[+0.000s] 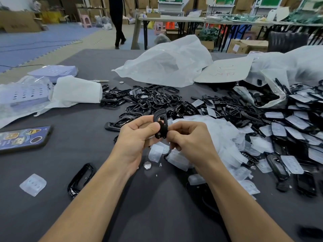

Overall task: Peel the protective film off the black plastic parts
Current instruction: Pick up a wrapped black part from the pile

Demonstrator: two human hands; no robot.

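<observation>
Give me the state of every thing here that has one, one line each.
black part, held upright off the table by both hands.
left hand, grips the part.
right hand, pinches the part.
frames heap, bare, film off.
parts at right, film on.
film heap, loose, peeled off.
bag, open, parts spilling out.
phone, lying flat, stickered side up.

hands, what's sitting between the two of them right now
The head view shows one black plastic part between the left hand and the right hand; fingers of both pinch it, held above the grey table.
</observation>
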